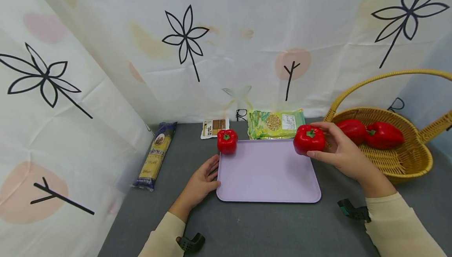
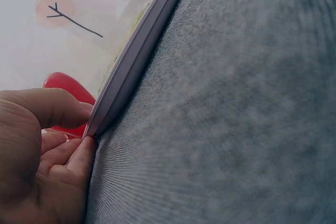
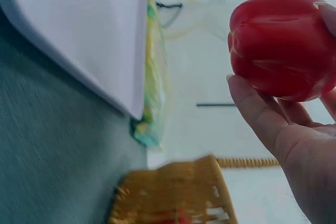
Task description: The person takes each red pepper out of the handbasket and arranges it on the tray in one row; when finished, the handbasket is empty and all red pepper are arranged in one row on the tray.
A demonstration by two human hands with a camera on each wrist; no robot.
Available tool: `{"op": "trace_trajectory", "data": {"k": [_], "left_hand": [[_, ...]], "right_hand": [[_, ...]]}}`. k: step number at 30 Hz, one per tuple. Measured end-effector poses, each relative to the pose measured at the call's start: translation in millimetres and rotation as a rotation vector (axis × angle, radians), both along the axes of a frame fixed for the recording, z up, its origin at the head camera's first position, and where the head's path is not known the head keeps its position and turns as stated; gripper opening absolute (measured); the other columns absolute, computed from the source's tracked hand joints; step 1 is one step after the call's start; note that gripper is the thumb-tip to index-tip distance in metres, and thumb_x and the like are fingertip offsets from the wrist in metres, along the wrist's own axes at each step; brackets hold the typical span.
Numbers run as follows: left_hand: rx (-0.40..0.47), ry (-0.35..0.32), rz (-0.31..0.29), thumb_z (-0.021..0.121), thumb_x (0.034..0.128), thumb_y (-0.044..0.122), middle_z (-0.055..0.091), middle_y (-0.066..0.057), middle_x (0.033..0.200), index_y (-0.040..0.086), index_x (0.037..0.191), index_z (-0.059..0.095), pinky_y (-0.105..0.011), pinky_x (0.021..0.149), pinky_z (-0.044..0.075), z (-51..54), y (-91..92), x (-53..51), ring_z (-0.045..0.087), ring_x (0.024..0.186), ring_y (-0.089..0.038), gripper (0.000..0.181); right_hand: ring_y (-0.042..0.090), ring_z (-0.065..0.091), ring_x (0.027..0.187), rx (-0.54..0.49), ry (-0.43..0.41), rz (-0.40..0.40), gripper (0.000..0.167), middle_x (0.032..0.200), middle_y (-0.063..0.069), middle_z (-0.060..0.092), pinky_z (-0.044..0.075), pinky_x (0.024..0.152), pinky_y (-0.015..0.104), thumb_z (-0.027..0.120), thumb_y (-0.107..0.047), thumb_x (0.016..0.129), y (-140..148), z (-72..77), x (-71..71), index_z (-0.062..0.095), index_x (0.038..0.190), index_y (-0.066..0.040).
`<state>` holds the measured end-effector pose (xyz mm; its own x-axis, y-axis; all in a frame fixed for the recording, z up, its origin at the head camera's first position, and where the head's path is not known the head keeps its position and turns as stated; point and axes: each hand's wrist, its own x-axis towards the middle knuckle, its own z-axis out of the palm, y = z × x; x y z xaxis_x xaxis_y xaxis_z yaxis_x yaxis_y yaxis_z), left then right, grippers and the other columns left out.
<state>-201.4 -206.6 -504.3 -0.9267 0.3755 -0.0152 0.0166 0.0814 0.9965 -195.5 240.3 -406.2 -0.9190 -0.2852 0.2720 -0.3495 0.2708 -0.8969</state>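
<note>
My right hand [image 1: 344, 151] holds a red bell pepper [image 1: 309, 139] over the right back corner of a lilac tray [image 1: 268, 174]. In the right wrist view the fingers and thumb wrap round this pepper [image 3: 283, 45], which is raised off the tray. At the tray's left edge is my left hand [image 1: 201, 182]; the left wrist view shows its thumb and fingertips pinching the tray's rim [image 2: 126, 66]. Another red bell pepper [image 1: 227, 141] sits at the tray's left back corner. Two more red peppers [image 1: 385, 135] lie in a yellow wicker basket [image 1: 409, 166] on the right.
A green and yellow packet [image 1: 275, 124] and a small brown and white packet [image 1: 214, 128] lie behind the tray. A long pasta packet [image 1: 156, 157] is on the left of the grey tabletop [image 1: 261, 229]. Behind hangs a patterned white cloth [image 1: 233, 72]. The basket's tall handle [image 1: 374, 78] arches up.
</note>
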Motion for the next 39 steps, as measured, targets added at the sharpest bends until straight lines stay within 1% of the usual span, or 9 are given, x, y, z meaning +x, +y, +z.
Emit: {"op": "trace_trajectory", "data": {"k": [5, 8, 13, 19, 24, 27, 32, 36, 39], "left_hand": [[0.002, -0.001, -0.002, 0.065, 0.0904, -0.021, 0.025, -0.019, 0.176, -0.004, 0.17, 0.023, -0.042, 0.122, 0.035, 0.1, 0.6, -1.1, 0.029, 0.16, -0.033, 0.092], [0.002, -0.001, 0.0, 0.065, 0.0902, -0.021, 0.025, -0.019, 0.176, -0.004, 0.17, 0.023, -0.042, 0.122, 0.035, 0.5, 0.9, -0.9, 0.029, 0.16, -0.033, 0.092], [0.003, 0.003, 0.0, 0.064, 0.0896, -0.023, 0.025, -0.02, 0.176, -0.005, 0.17, 0.022, -0.042, 0.121, 0.036, 1.4, 1.4, 0.7, 0.029, 0.16, -0.034, 0.092], [0.005, 0.006, -0.013, 0.063, 0.0876, -0.024, 0.023, -0.021, 0.176, -0.006, 0.17, 0.02, -0.041, 0.122, 0.035, 2.0, 1.6, 2.1, 0.027, 0.16, -0.034, 0.094], [0.005, 0.002, -0.01, 0.063, 0.0884, -0.024, 0.023, -0.02, 0.177, -0.006, 0.17, 0.02, -0.04, 0.122, 0.035, 1.3, 0.7, 1.5, 0.028, 0.161, -0.033, 0.094], [0.008, -0.001, -0.005, 0.063, 0.0889, -0.024, 0.023, -0.019, 0.177, -0.005, 0.17, 0.021, -0.04, 0.122, 0.035, 0.5, 0.1, 1.2, 0.028, 0.16, -0.033, 0.094], [0.017, -0.001, -0.006, 0.063, 0.0887, -0.024, 0.023, -0.02, 0.176, -0.005, 0.17, 0.02, -0.041, 0.122, 0.035, -0.5, 0.5, 1.3, 0.028, 0.16, -0.034, 0.093], [0.009, 0.0, 0.001, 0.063, 0.089, -0.023, 0.025, -0.02, 0.176, -0.005, 0.17, 0.021, -0.041, 0.122, 0.036, -1.2, 0.6, 0.7, 0.028, 0.16, -0.033, 0.093], [0.001, 0.002, 0.004, 0.064, 0.0895, -0.023, 0.025, -0.019, 0.176, -0.005, 0.17, 0.022, -0.041, 0.122, 0.035, -0.5, 0.6, 0.5, 0.029, 0.16, -0.033, 0.093]], "right_hand": [[0.023, 0.05, 0.131, -0.011, -0.006, 0.066, 0.085, 0.151, 0.02, 0.047, 0.062, 0.088, 0.03, 0.084, 0.007, 0.088, -17, -5.7, -0.4, 0.037, 0.157, -0.002], [0.031, 0.048, 0.135, -0.026, -0.022, 0.118, 0.082, 0.152, 0.022, 0.047, 0.062, 0.091, 0.031, 0.083, 0.006, 0.088, -27, -8.7, -1.6, 0.038, 0.157, -0.001], [0.043, 0.047, 0.136, -0.037, -0.053, 0.165, 0.08, 0.151, 0.022, 0.049, 0.061, 0.093, 0.033, 0.085, 0.002, 0.089, -42, -13.1, -5.9, 0.04, 0.156, -0.001], [0.044, 0.049, 0.136, -0.021, -0.1, 0.179, 0.08, 0.15, 0.019, 0.052, 0.062, 0.093, 0.036, 0.088, -0.004, 0.089, -60, -10.9, -14.5, 0.043, 0.155, -0.002], [0.043, 0.052, 0.135, 0.038, -0.106, 0.182, 0.084, 0.149, 0.017, 0.054, 0.063, 0.094, 0.04, 0.091, -0.009, 0.087, -75, -6.5, -27.3, 0.044, 0.157, -0.004], [0.043, 0.052, 0.135, 0.07, -0.114, 0.181, 0.084, 0.149, 0.016, 0.055, 0.062, 0.096, 0.045, 0.092, -0.012, 0.087, -84, -6.7, -37.5, 0.046, 0.157, -0.005], [0.046, 0.05, 0.137, 0.109, -0.148, 0.177, 0.082, 0.15, 0.018, 0.053, 0.06, 0.1, 0.054, 0.09, -0.011, 0.088, -95, -10.0, -51.9, 0.045, 0.156, -0.004], [0.047, 0.047, 0.14, 0.141, -0.187, 0.186, 0.083, 0.153, 0.021, 0.049, 0.058, 0.102, 0.057, 0.087, -0.011, 0.09, -101, -14.0, -62.0, 0.041, 0.157, -0.002], [0.046, 0.046, 0.14, 0.172, -0.206, 0.189, 0.082, 0.153, 0.021, 0.049, 0.056, 0.104, 0.058, 0.087, -0.011, 0.089, -104, -17.1, -70.1, 0.041, 0.157, -0.002]]}}
